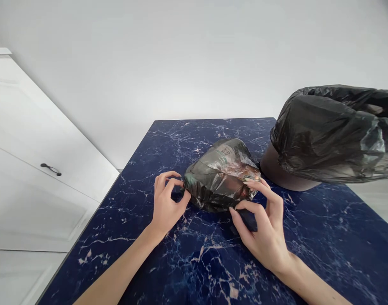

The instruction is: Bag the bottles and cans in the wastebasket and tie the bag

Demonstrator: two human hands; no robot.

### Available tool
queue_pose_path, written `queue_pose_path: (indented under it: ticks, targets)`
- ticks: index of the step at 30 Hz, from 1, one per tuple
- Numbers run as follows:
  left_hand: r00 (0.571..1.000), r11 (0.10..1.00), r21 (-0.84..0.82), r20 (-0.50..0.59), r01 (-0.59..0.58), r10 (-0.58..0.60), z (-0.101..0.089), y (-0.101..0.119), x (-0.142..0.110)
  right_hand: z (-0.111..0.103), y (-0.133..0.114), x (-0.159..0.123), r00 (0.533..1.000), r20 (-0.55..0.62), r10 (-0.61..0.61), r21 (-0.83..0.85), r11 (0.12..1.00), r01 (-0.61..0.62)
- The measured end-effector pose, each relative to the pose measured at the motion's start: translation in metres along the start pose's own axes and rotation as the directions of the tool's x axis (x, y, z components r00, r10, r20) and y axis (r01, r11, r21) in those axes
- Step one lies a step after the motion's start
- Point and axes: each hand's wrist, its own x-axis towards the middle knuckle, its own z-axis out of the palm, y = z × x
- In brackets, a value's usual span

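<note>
Left fingers [183, 202], right fingers [249, 206] pinching black bag [214, 178] edges, room leftward on tabletop [114, 228], bin [279, 173] rightward

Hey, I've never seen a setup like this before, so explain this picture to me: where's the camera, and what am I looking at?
There's no machine here, just a person's two bare hands. The single picture comes from a camera worn on that person's head, looking forward and down.

The surface is a dark blue tabletop with pale marble-like veins. On it lies a bulging, see-through black plastic bag; something printed shows through, but I can't tell what. The left hand pinches its left end, and the right hand has its fingers at the right front edge.

To the right stands a rounded dark bin with a larger, wrinkled black plastic bag draped over it.
</note>
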Motion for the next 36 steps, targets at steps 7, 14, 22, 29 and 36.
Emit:
queue_pose_path:
  ticks: [7, 14, 22, 29, 36]
  targets:
    - [0.981, 0.977, -0.08, 0.027, 0.196, -0.195, 0.0, -0.007, 0.002, 0.003, 0.015, -0.008, 0.975, -0.17, 0.142, 0.228, 0.968, -0.101]
    - [0.978, 0.976, -0.086, -0.031, 0.202, -0.205, 0.001, -0.01, 0.003, 0.013, 0.027, -0.015, 0.917, -0.196, 0.347, 0.345, 0.9, -0.267]
    - [0.973, 0.975, 0.066, -0.07, -0.214, 0.218, 0.0, 0.011, -0.006, 0.01, 0.018, -0.011, 0.968, -0.147, 0.202, 0.195, 0.966, -0.171]
    - [0.973, 0.979, -0.043, -0.127, -0.197, 0.19, -0.005, 0.01, 0.001, 0.0, 0.0, -0.009, 0.976, -0.2, -0.084, 0.13, 0.985, 0.112]
    - [0.984, 0.974, -0.156, -0.1, -0.161, 0.147, -0.01, 0.012, 0.0, -0.005, -0.035, -0.011, 0.925, 0.169, -0.341, 0.254, 0.922, 0.293]
